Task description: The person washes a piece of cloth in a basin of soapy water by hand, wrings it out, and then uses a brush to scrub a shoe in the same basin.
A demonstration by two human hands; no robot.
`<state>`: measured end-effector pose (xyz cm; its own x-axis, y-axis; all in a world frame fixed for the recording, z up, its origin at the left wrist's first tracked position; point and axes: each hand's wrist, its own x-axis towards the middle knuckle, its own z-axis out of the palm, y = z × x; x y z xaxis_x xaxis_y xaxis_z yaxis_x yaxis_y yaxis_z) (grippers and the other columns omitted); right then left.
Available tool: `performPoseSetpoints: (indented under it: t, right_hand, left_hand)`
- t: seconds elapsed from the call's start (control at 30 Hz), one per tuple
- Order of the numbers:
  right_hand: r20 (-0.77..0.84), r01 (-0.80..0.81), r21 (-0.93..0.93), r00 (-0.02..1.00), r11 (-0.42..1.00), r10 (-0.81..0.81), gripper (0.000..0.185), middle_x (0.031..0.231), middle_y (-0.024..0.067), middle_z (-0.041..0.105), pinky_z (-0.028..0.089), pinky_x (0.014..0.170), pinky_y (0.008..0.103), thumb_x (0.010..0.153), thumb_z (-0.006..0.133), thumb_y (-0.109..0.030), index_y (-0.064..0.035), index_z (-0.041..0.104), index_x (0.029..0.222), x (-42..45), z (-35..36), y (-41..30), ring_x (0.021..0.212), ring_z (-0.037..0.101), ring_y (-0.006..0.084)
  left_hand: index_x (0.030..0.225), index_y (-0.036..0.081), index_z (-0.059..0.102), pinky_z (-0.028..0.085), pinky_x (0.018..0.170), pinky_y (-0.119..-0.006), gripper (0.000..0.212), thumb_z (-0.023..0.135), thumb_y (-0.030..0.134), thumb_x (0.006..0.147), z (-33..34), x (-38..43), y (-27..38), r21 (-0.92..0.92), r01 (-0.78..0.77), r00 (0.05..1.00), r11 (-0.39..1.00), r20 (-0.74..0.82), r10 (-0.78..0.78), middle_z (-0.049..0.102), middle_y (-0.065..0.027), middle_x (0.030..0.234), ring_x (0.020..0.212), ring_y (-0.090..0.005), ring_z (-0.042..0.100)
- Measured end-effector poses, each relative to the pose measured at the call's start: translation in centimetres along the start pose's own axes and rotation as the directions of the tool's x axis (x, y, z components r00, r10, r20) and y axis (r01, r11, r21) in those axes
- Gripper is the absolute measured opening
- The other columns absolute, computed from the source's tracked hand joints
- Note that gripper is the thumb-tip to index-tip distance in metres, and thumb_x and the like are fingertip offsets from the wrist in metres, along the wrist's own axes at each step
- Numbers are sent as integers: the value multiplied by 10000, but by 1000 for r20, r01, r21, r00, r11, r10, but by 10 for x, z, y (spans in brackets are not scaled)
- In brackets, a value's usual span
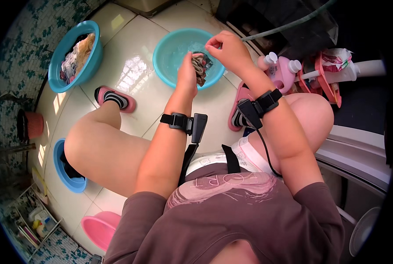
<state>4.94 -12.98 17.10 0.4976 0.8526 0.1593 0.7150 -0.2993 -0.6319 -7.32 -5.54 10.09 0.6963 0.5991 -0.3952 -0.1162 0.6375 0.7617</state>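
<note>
A turquoise plastic basin (165, 62) with water in it stands on the tiled floor before me. Over its near part, my left hand (187, 72) holds a bunched brownish, striped piece of cloth (199, 70). A dark patch with light marks shows beside the cloth. My right hand (226, 48) is raised over the basin's right rim, thumb and fingertips brought close together; whether anything thin is between them cannot be told. Both wrists wear black straps with small black devices.
Another turquoise basin (98, 49) with clothes stands at the upper left. A blue basin (59, 175) holds dark cloth; a pink basin (100, 227) is below. Pink pump bottles (284, 71) and a coral basket (320, 74) stand right. A hose (289, 24) crosses the upper right.
</note>
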Motion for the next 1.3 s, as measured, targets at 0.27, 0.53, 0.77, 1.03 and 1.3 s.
performPoseSetpoints:
  t: [0.27, 0.53, 0.77, 1.03, 1.3]
  right_hand:
    - [47, -256, 427, 964, 867, 262, 203, 802, -5, 632, 427, 637, 246, 812, 712, -223, -33, 699, 882, 7, -20, 20, 719, 529, 91]
    - [298, -503, 493, 864, 710, 405, 211, 810, -24, 626, 408, 676, 228, 805, 714, -199, -50, 703, 954, -11, -5, 45, 737, 502, 73]
    - [601, -163, 39, 792, 986, 107, 215, 897, 105, 656, 466, 741, 284, 809, 651, -108, -90, 718, 1012, -62, 59, 74, 859, 583, 181]
    - [700, -388, -36, 648, 921, 301, 250, 892, 126, 679, 476, 817, 372, 806, 530, -201, -66, 739, 832, -84, 96, 82, 837, 645, 273]
    - [352, 36, 23, 935, 999, -42, 368, 1073, 140, 661, 467, 892, 361, 776, 591, -89, -8, 618, 1134, -99, 119, 80, 1031, 612, 288]
  left_hand:
    - [1044, 49, 576, 446, 587, -332, 402, 361, 383, 976, -41, 7, 2, -82, 37, 984, 996, -170, -51, 582, -50, 803, 684, -154, 528]
    - [957, 28, 645, 398, 546, -233, 261, 712, 235, 812, -14, -5, 12, 131, -67, 998, 989, -4, 68, 531, 14, 725, 636, -82, 498]
    - [887, 28, 643, 405, 523, -269, 203, 693, 203, 798, -29, 4, 15, 94, -122, 973, 988, -187, 138, 511, -7, 697, 581, -116, 488]
    - [831, 44, 605, 411, 504, -293, 183, 694, 198, 786, -68, 2, 22, 75, -58, 951, 996, -300, 78, 510, -23, 695, 580, -144, 501]
    - [1201, 14, 500, 454, 779, -393, 510, 383, 453, 970, -74, -15, 4, -297, 254, 967, 921, 53, -249, 576, -124, 987, 870, -244, 549]
